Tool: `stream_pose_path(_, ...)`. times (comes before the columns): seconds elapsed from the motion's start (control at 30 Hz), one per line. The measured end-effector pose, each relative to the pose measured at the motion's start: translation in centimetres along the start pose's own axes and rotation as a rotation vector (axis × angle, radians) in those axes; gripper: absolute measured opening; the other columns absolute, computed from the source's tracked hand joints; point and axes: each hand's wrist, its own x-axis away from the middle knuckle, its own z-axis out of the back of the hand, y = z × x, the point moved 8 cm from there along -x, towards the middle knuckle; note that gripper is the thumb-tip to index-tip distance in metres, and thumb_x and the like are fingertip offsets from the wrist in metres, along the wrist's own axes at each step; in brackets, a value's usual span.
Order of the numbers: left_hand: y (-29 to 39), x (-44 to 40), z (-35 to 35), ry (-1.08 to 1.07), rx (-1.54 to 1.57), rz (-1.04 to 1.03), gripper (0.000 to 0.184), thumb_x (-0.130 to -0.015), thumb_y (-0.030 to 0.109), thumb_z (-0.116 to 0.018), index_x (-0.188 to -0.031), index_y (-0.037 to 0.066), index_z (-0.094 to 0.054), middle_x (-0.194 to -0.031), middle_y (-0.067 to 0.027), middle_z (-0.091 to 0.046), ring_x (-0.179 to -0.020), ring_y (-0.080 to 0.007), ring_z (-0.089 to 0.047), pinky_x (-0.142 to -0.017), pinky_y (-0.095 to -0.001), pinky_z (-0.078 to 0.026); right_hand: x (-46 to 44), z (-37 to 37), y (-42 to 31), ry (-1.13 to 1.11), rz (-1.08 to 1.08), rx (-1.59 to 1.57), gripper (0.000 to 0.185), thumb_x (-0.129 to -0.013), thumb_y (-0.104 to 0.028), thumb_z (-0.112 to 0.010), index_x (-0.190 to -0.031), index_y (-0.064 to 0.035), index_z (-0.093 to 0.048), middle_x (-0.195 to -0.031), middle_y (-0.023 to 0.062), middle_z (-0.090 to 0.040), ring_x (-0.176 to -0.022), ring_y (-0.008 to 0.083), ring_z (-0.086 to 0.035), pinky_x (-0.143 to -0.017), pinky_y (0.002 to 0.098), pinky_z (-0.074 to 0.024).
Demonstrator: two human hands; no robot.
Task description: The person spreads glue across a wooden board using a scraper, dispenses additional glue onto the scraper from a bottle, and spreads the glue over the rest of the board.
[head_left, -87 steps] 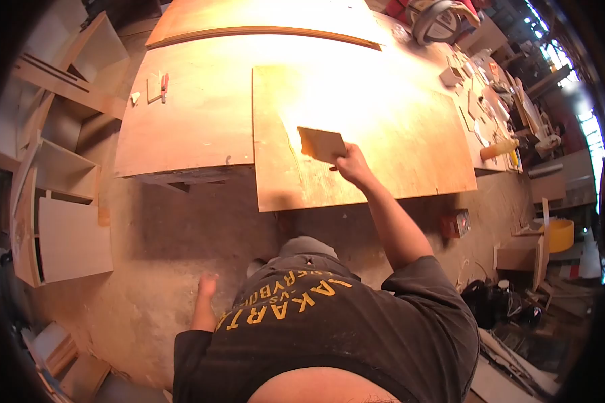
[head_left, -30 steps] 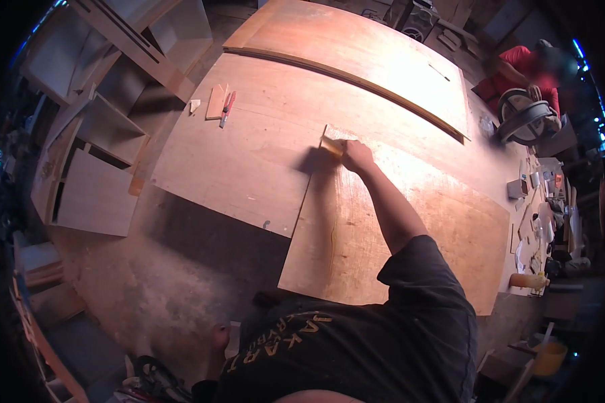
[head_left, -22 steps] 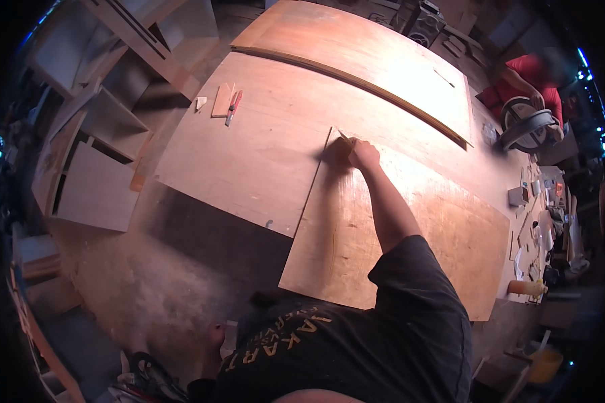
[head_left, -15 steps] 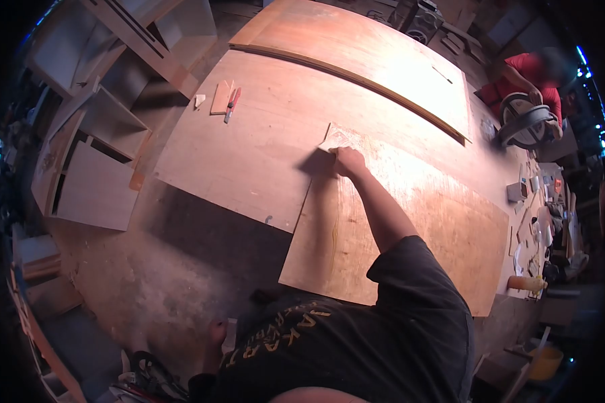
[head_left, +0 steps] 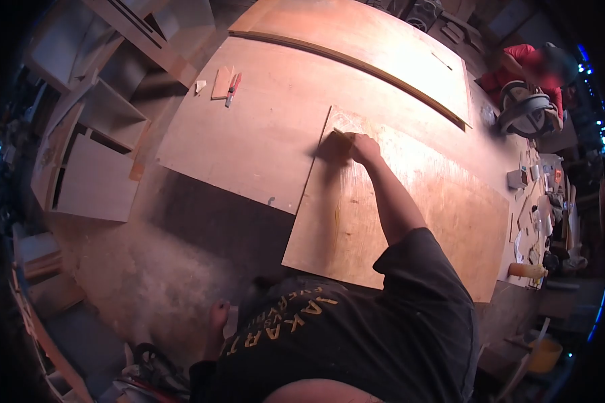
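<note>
My right hand (head_left: 364, 148) is closed on a thin flat spreader (head_left: 343, 133), seen nearly edge-on, near the far left corner of a plywood panel (head_left: 410, 221). Wet, shiny streaks lie around the spreader, and a yellowish line of liquid (head_left: 337, 213) runs down the panel's left part. The panel rests on a larger pale board (head_left: 269, 121). My left hand (head_left: 219, 313) hangs low beside my body, away from the boards; its fingers are too dark and small to make out.
A red-handled cutter (head_left: 232, 91) and a small wood piece (head_left: 220, 83) lie at the back left. Open cabinets (head_left: 107, 114) stand left. A person in red (head_left: 517, 64) is by a round machine (head_left: 523, 111). A bottle (head_left: 527, 271) lies right.
The spreader has gone from the panel's middle left to its far left corner, with short strokes there. My view has shifted, bringing the person in red into sight.
</note>
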Motion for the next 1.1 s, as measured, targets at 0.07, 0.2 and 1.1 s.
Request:
stream_pose_path(0.07, 0.7, 0.7, 0.2, -0.071, 0.035, 0.040, 0.051, -0.096, 0.032, -0.073, -0.130, -0.006, -0.066, -0.127, -0.0280, -0.069, -0.119, -0.0378, -0.069, -0.102, -0.0441, -0.053, 1.4, -1.3, -0.8, 0.007, 0.024, 0.024, 0.055, -0.085, -0.016, -0.064, -0.139, -0.0288, -0.068, -0.117, 0.0147, -0.076, -0.108, 0.0348, -0.073, -0.092, 0.0455, -0.0594)
stream_pose_path(0.2, -1.4, 0.3, -0.6, -0.120, 0.153, 0.129, 0.054, -0.097, 0.033, -0.073, -0.132, -0.007, -0.064, -0.129, -0.0295, -0.068, -0.123, -0.0383, -0.067, -0.104, -0.0440, -0.051, 5.0, -3.2, -3.6, -0.101, 0.111, 0.030, 0.061, -0.084, -0.015, -0.064, -0.143, -0.0294, -0.066, -0.121, 0.0150, -0.075, -0.111, 0.0341, -0.072, -0.094, 0.0449, -0.0588)
stream_pose_path(1.1, -10.6, -5.1, -1.1, -0.193, -0.023, -0.014, 0.062, -0.095, 0.041, -0.073, -0.136, -0.005, -0.064, -0.138, -0.0287, -0.064, -0.132, -0.0416, -0.060, -0.113, -0.0459, -0.046, 24.5, -8.9, -5.2, -0.280, 0.160, 0.145, 0.059, -0.090, -0.015, -0.057, -0.147, -0.0316, -0.063, -0.125, 0.0112, -0.073, -0.115, 0.0316, -0.070, -0.096, 0.0454, -0.0570)
